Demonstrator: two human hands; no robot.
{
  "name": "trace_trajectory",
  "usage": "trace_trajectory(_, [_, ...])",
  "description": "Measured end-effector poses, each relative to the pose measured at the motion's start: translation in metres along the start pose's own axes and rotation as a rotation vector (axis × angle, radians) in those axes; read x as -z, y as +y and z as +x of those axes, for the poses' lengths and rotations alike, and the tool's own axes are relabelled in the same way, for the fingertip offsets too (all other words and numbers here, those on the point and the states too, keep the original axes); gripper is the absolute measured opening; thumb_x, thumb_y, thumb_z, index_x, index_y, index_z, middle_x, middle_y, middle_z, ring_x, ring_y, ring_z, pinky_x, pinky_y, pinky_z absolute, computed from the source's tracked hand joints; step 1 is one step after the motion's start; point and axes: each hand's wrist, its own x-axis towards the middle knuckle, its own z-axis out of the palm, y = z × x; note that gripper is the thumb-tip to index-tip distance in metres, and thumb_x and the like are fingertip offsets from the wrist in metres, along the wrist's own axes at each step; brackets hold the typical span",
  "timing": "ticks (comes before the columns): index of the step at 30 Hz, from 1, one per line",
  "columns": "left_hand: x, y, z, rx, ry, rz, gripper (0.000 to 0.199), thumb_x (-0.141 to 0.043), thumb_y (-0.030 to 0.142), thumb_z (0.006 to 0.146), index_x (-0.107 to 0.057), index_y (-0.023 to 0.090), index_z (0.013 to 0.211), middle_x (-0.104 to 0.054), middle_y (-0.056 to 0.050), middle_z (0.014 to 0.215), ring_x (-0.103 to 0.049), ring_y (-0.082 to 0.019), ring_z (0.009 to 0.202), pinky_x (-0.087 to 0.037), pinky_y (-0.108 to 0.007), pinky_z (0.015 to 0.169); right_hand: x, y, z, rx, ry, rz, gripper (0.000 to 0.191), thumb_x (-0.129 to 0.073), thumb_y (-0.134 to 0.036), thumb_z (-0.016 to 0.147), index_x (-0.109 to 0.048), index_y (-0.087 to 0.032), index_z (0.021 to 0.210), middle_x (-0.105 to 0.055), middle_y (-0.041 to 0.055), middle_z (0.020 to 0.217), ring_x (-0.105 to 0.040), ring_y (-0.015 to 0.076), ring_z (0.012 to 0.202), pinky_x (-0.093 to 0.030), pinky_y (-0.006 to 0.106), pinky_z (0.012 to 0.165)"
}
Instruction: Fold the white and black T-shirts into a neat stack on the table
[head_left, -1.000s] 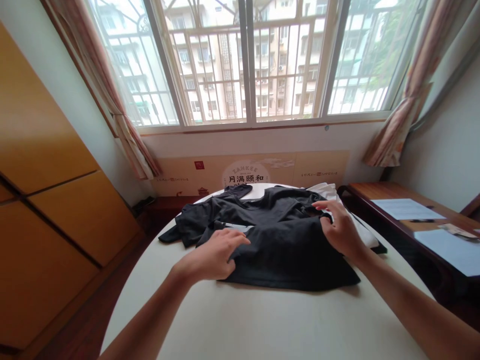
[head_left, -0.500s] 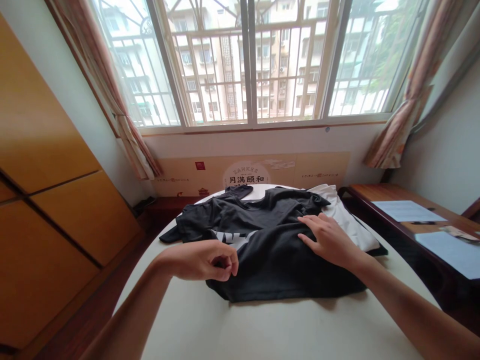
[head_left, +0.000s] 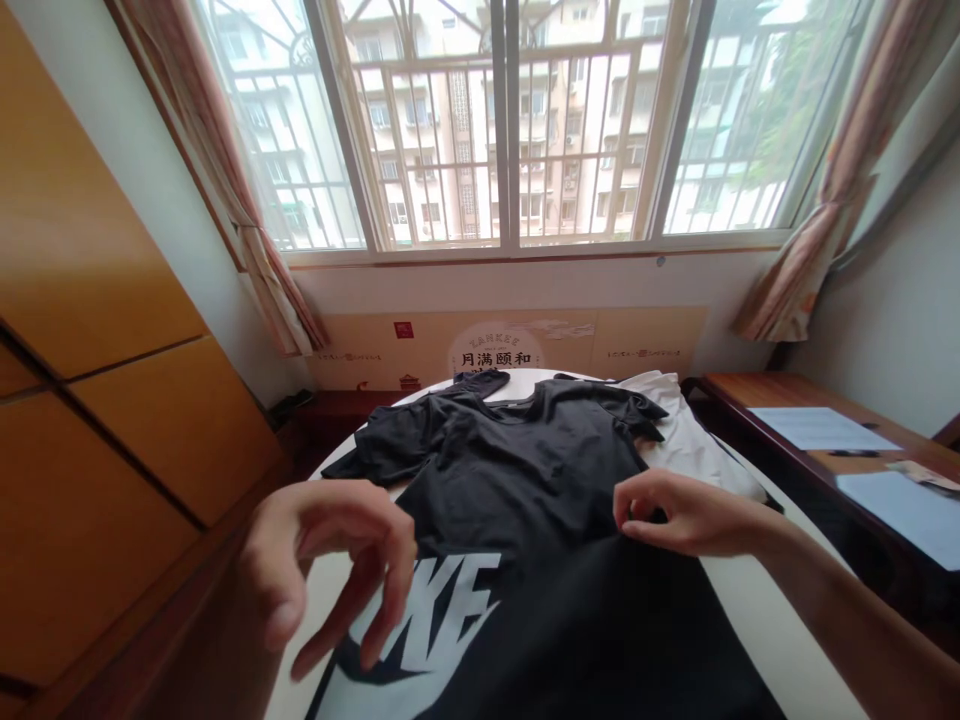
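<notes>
A black T-shirt with a large pale NIKE print lies face up, neck toward the window, its lower part reaching to the bottom of the view. My right hand pinches the fabric at the shirt's right side, finger and thumb closed together. Above the left part of the print hovers my left hand, its fingers bent but apart and holding nothing. Beneath the shirt is the white round table. White folded cloth lies beyond my right hand, partly under the shirt's sleeve.
Another dark cloth lies at the table's far edge. To the right stands a low wooden table with paper sheets and a pen. Wooden cabinets line the left, and a barred window fills the back.
The shirt's bunched lower part has come toward me and spread out, showing the print. My left hand has opened and moved nearer; my right hand has gone from spread fingers to a pinch.
</notes>
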Motion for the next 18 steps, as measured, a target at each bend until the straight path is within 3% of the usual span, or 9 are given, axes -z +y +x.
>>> trace_trajectory(2, [0.008, 0.004, 0.018, 0.207, -0.047, 0.141, 0.056, -0.080, 0.060, 0.081, -0.073, 0.015, 0.114, -0.079, -0.014, 0.097, -0.071, -0.018, 0.060, -0.056, -0.025, 0.052, -0.003, 0.002, 0.002, -0.048, -0.097, 0.025, 0.019, -0.068, -0.034, 0.090, -0.075, -0.020, 0.101, -0.076, 0.0047, 0.089, -0.071, 0.0211, 0.084, -0.051, 0.027, 0.072])
trace_trajectory(3, [0.014, 0.002, 0.027, 0.282, 0.001, 0.217, 0.053, -0.078, 0.059, 0.084, -0.072, 0.016, 0.115, -0.078, -0.013, 0.103, -0.073, -0.019, 0.070, -0.059, -0.026, 0.061, -0.004, 0.004, 0.004, -0.086, -0.143, 0.061, 0.024, -0.069, -0.036, 0.090, -0.075, -0.019, 0.107, -0.077, 0.0053, 0.089, -0.071, 0.0206, 0.080, -0.051, 0.026, 0.069])
trace_trajectory(6, [0.037, -0.021, 0.048, 0.428, 0.349, 0.616, 0.044, -0.065, 0.054, 0.092, -0.071, 0.018, 0.116, -0.077, -0.011, 0.115, -0.074, -0.025, 0.100, -0.060, -0.036, 0.090, -0.009, 0.011, 0.008, -0.199, -0.288, 0.210, 0.039, -0.068, -0.040, 0.091, -0.068, -0.018, 0.123, -0.079, 0.0063, 0.090, -0.071, 0.0168, 0.065, -0.050, 0.022, 0.055])
trace_trajectory(8, [0.056, -0.046, 0.054, 0.453, 0.598, 0.941, 0.043, -0.057, 0.048, 0.095, -0.070, 0.017, 0.123, -0.074, -0.013, 0.127, -0.069, -0.029, 0.118, -0.053, -0.042, 0.107, -0.011, 0.013, 0.010, -0.256, -0.384, 0.270, 0.045, -0.069, -0.039, 0.089, -0.063, -0.019, 0.128, -0.077, 0.0051, 0.089, -0.068, 0.0143, 0.056, -0.048, 0.020, 0.048])
trace_trajectory(10, [0.076, -0.072, 0.053, 0.445, 0.757, 1.213, 0.048, -0.052, 0.040, 0.096, -0.067, 0.014, 0.134, -0.066, -0.017, 0.143, -0.060, -0.031, 0.135, -0.043, -0.044, 0.119, -0.013, 0.012, 0.010, -0.304, -0.472, 0.283, 0.049, -0.072, -0.035, 0.085, -0.059, -0.020, 0.129, -0.074, 0.0015, 0.083, -0.066, 0.0135, 0.051, -0.049, 0.019, 0.044])
trace_trajectory(13, [0.104, -0.101, 0.043, 0.557, 0.871, 1.451, 0.056, -0.048, 0.036, 0.098, -0.061, 0.010, 0.146, -0.052, -0.019, 0.159, -0.048, -0.033, 0.149, -0.035, -0.046, 0.125, -0.018, 0.010, 0.011, -0.357, -0.560, 0.282, 0.049, -0.074, -0.030, 0.077, -0.054, -0.022, 0.121, -0.070, -0.0033, 0.078, -0.064, 0.0138, 0.046, -0.050, 0.020, 0.039])
trace_trajectory(16, [0.124, -0.119, 0.031, 0.734, 0.940, 1.542, 0.062, -0.045, 0.040, 0.101, -0.055, 0.009, 0.154, -0.044, -0.019, 0.165, -0.042, -0.037, 0.153, -0.032, -0.050, 0.126, -0.023, 0.011, 0.012, -0.387, -0.591, 0.269, 0.045, -0.075, -0.028, 0.073, -0.051, -0.023, 0.111, -0.068, -0.0052, 0.073, -0.063, 0.0144, 0.043, -0.050, 0.020, 0.036])
trace_trajectory(18, [0.132, -0.128, 0.025, 0.777, 0.973, 1.569, 0.063, -0.042, 0.041, 0.104, -0.051, 0.010, 0.157, -0.042, -0.018, 0.167, -0.039, -0.037, 0.155, -0.031, -0.052, 0.126, -0.025, 0.013, 0.013, -0.411, -0.609, 0.252, 0.045, -0.075, -0.028, 0.072, -0.049, -0.023, 0.108, -0.067, -0.0059, 0.069, -0.063, 0.0148, 0.043, -0.050, 0.020, 0.035])
